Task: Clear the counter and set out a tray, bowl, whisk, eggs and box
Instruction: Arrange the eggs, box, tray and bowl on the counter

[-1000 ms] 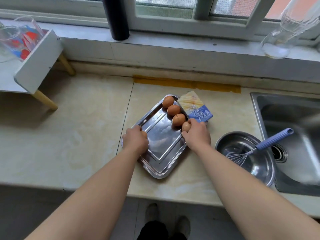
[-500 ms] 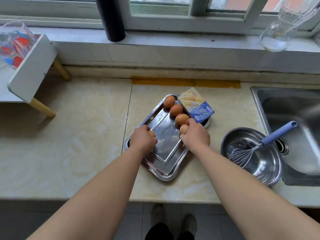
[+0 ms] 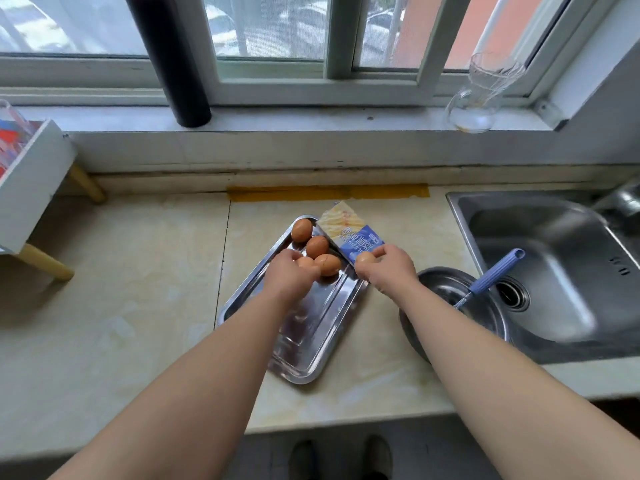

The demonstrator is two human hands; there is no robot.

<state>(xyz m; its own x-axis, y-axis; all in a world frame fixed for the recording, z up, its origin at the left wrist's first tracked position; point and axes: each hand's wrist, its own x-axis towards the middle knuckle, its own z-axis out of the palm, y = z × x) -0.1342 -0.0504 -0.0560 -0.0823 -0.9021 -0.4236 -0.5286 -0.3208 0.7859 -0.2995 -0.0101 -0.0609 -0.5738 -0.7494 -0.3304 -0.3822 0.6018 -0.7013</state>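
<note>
A steel tray (image 3: 242,292) lies slantwise on the counter. Three brown eggs (image 3: 317,246) sit in a row along its far right side. My left hand (image 3: 289,277) is over the tray, fingers closed on another egg (image 3: 305,262) beside that row. My right hand (image 3: 389,268) holds an egg (image 3: 365,258) at the tray's right rim, against the blue and yellow box (image 3: 349,232) that leans on the tray's far corner. To the right stands a steel bowl (image 3: 446,282) holding a whisk (image 3: 495,273) with a blue handle; my right forearm covers part of the bowl.
A steel sink (image 3: 554,271) is sunk into the counter at the right. A white rack (image 3: 31,181) on wooden legs stands at the left. On the windowsill are a black cylinder (image 3: 173,60) and a clear glass jug (image 3: 481,95). Yellow tape (image 3: 327,191) runs along the back.
Both hands have moved away from me along the tray, each carrying an egg, up to the row of eggs and the box. The camera has tilted up and shows more window.
</note>
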